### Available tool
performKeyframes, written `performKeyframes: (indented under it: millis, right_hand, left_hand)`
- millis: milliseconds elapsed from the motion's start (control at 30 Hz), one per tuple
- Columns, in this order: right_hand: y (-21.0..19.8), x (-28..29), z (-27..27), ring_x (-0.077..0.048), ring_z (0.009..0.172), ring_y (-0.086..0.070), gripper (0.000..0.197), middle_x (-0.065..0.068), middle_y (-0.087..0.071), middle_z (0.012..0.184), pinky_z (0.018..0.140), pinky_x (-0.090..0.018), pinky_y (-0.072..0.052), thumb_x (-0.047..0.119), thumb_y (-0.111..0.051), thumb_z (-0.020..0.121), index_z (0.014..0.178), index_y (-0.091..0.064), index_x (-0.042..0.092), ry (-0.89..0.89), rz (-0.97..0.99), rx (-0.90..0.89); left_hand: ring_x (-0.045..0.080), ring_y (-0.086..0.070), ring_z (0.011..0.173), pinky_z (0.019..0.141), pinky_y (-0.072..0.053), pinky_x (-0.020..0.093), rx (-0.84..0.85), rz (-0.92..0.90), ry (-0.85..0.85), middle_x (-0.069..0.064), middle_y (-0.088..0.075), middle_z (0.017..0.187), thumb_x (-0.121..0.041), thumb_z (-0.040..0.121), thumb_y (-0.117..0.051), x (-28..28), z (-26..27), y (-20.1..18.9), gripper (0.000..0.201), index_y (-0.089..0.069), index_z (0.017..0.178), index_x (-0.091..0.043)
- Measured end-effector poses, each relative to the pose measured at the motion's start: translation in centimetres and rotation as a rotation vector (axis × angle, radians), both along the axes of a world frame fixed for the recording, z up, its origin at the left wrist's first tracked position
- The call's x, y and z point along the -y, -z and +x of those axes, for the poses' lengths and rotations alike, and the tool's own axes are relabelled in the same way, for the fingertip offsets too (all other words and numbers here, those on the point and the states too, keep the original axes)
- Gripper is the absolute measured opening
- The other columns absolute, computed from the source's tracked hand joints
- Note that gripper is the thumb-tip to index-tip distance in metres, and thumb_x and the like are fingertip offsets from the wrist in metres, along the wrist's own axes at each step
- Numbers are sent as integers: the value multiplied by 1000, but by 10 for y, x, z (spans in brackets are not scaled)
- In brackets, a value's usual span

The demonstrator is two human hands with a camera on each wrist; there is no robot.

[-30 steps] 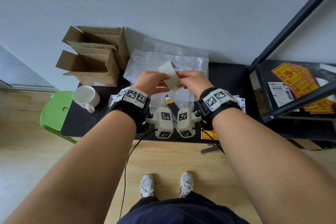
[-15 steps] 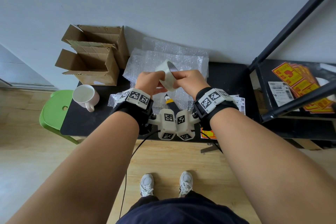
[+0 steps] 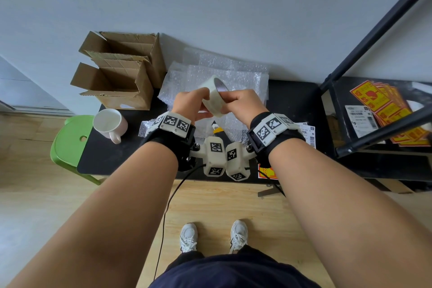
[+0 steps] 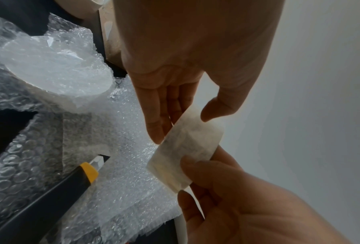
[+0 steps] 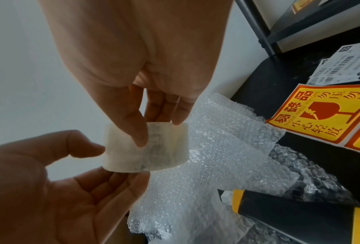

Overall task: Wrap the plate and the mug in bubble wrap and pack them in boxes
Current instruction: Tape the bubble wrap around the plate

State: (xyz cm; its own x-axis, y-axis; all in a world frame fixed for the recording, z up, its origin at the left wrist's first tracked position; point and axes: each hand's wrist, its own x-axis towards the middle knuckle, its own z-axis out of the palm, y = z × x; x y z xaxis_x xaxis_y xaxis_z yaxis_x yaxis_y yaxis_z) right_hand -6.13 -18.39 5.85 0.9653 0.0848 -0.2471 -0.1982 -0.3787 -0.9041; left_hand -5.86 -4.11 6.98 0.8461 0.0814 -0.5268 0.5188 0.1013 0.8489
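Observation:
Both hands hold a whitish tape roll (image 3: 214, 98) up over the bubble wrap. My left hand (image 3: 198, 103) pinches its left side between thumb and fingers (image 4: 156, 132). My right hand (image 3: 230, 105) grips the right side, thumb on the outer face (image 5: 139, 137). The white mug (image 3: 109, 124) stands bare at the table's left end. A round plate wrapped in bubble wrap (image 4: 55, 71) lies under my left wrist. It is mostly hidden in the head view. Two open cardboard boxes (image 3: 117, 84) stand at the back left.
Bubble wrap sheets (image 3: 233, 75) cover the middle of the black table (image 3: 292, 100). A yellow-and-black utility knife (image 4: 49, 198) lies on them near the front edge. Fragile stickers (image 5: 321, 115) and shipping labels (image 3: 308, 133) lie at the right. A black shelf frame (image 3: 374, 35) stands right, a green stool (image 3: 67, 145) left.
The tape roll has been turned between my hands, so its dark inner core now shows. Both hands stay close together over the bubble wrap.

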Motion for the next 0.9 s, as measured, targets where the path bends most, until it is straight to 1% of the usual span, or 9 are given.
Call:
performKeyframes:
  millis: [67,133,167,267,367,467,567,733,900]
  right_hand:
    - [3,-1,1,-13,104,-64,45,0,-73,105,84,-13,-49,-10,-59,82,116,-71,16,-3,6,-6]
    - [6,-1,2,-14,106,-65,45,0,-74,106,95,-24,-50,-10,-60,81,115,-72,17,-2,7,-9]
    - [7,-1,2,-14,107,-65,44,1,-74,106,97,-26,-50,-9,-61,82,115,-72,17,-3,11,-9]
    - [6,-2,2,-13,105,-66,45,0,-73,106,93,-22,-51,-11,-62,80,115,-72,16,-11,41,10]
    - [4,-3,3,-14,103,-66,49,-2,-73,105,94,-23,-50,-13,-62,76,114,-72,16,-19,26,39]
    - [7,-2,4,-13,105,-65,47,-1,-73,107,95,-22,-50,-12,-61,80,116,-71,16,-2,28,18]
    - [9,-2,4,-13,107,-65,43,-1,-73,108,96,-23,-49,-9,-61,83,117,-71,17,9,47,-4]
    - [9,0,6,-14,105,-65,51,0,-73,108,98,-29,-50,-14,-60,78,116,-71,18,18,43,-14]
    - [10,-1,5,-13,106,-65,51,0,-73,108,97,-27,-50,-14,-59,78,116,-71,18,29,58,-7]
  left_hand:
    - [26,-66,72,71,-60,36,-9,6,-7,16,-64,76,-2,79,-52,-1,2,0,12,-61,86,4]
    - [26,-66,72,71,-60,36,-11,7,-9,17,-64,77,-1,79,-51,-1,2,0,12,-61,85,4]
    - [26,-67,73,70,-60,36,-10,7,-8,18,-64,78,0,79,-51,-1,2,0,12,-61,85,5]
    - [28,-67,77,68,-61,36,-1,18,-26,23,-65,83,9,80,-49,-1,3,3,14,-62,85,7]
    - [31,-68,80,71,-61,38,-4,8,-53,24,-64,82,16,80,-44,-2,5,6,21,-59,73,3]
    - [29,-69,77,76,-60,39,-36,-61,-41,19,-66,76,6,81,-46,-4,4,3,14,-59,78,3]
    - [25,-68,71,76,-60,37,-4,-46,-10,14,-67,73,-6,81,-55,-4,1,1,13,-63,86,2]
    - [24,-68,66,73,-60,37,13,-31,-33,13,-65,69,-4,81,-54,-3,1,2,11,-63,82,2]
    - [23,-67,66,74,-60,37,-7,-88,-45,12,-65,67,-1,80,-52,-4,2,4,9,-61,78,0]
